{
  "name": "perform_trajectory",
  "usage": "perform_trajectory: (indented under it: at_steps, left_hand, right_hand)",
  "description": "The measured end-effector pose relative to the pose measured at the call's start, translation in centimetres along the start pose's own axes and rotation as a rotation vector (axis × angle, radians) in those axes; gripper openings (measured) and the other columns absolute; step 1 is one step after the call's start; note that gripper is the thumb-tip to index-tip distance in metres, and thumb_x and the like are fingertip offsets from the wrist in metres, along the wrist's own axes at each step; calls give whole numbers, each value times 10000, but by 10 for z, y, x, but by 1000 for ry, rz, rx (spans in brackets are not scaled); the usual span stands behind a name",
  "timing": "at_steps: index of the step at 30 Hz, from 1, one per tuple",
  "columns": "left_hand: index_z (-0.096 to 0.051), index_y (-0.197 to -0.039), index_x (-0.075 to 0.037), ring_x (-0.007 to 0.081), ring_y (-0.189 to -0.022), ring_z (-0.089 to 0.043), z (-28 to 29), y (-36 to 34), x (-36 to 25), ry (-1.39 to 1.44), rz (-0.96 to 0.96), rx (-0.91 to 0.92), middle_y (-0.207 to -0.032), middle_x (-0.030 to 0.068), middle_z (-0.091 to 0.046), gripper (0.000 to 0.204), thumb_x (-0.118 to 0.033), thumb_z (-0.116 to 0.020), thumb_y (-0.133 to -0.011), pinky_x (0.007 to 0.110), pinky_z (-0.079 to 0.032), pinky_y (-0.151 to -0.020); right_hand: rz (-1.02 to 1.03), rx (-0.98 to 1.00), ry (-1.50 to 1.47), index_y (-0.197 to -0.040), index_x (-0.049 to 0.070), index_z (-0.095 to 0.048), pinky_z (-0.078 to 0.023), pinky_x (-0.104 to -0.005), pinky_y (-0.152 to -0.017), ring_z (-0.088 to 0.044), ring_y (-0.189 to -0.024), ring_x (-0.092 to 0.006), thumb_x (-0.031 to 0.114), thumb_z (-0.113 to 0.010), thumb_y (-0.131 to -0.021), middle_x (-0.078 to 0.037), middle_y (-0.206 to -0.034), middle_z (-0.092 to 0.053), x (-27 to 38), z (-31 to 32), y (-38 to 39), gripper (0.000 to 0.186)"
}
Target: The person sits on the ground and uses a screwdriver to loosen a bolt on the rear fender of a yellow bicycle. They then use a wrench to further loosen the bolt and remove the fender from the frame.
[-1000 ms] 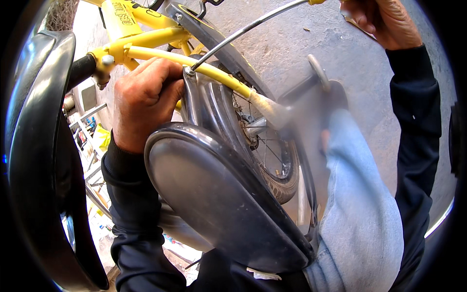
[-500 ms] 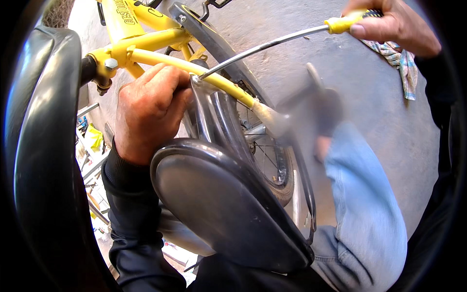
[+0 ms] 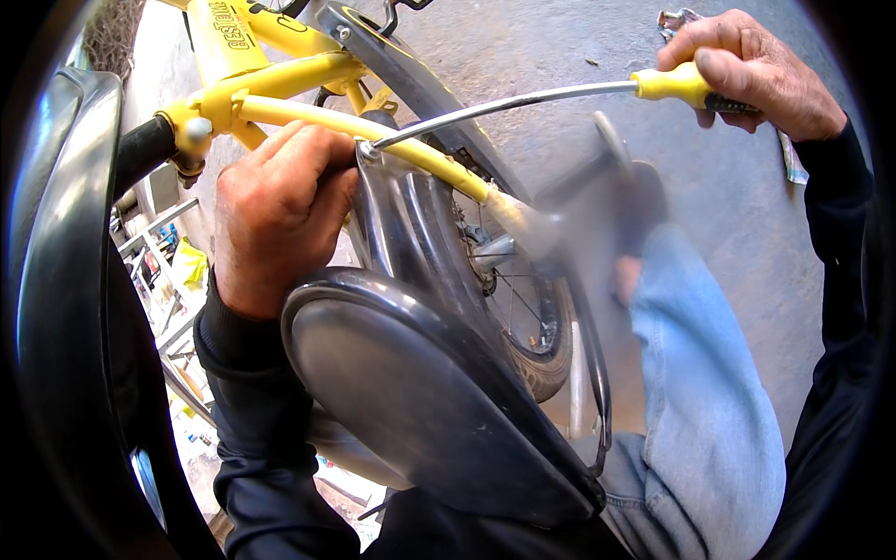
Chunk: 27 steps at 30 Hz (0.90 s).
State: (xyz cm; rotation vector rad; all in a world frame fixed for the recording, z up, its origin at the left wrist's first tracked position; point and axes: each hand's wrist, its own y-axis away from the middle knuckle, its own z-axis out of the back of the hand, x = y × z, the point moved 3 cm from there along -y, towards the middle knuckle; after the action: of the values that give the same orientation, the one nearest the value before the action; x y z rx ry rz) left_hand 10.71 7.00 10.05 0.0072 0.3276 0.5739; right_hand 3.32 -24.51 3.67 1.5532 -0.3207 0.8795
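Screwdriver handle (image 3: 670,84) now lower in view

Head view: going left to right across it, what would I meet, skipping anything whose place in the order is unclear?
Black saddle → left hand → spoked wheel → right hand, which holds the yellow-handled screwdriver.

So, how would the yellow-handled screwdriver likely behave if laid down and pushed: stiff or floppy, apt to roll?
The screwdriver is probably stiff: its long shaft looks like metal, and its curve may be fisheye bending. The rounded yellow handle suggests it could roll. Being thicker than the shaft, that handle might make it swing round.
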Motion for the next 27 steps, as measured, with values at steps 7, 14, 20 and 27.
perform_trajectory:
  at_steps: [7,14,20,27]
  left_hand:
    - [-627,-867,-20,318,-719,-641,0,4,1,3,9,-8,-785,135,-628,178,76,-683,-727,356,-508,-630]
    - [-621,-851,-12,303,-720,-638,-3,-3,-2,32,-26,-26,-781,134,-624,157,70,-681,-732,347,-501,-630]
    - [-615,-843,-6,302,-723,-637,2,1,-2,5,34,-9,-783,135,-624,149,70,-679,-733,340,-501,-640]
    - [-618,-855,-9,300,-722,-642,-1,1,1,30,-9,-15,-785,131,-629,165,76,-683,-730,339,-505,-641]
  right_hand:
    - [607,-403,233,-908,9,-739,-416,-218,-494,-553,-575,-122,227,-700,-885,-78,-739,-669,-3,-17,5,223]
    - [551,-599,-134,-943,16,-693,-420,-217,-466,-578,-575,-122,311,-639,-930,-84,-763,-675,-8,-16,26,301]
    - [70,-425,-441,-973,22,-654,-424,-216,-441,-599,-575,-122,384,-586,-968,-90,-783,-679,-11,-16,-5,368]
    - [31,-395,-341,-945,26,-652,-420,-204,-423,-553,-503,-107,320,-608,-966,-62,-689,-636,-24,-14,-5,298]
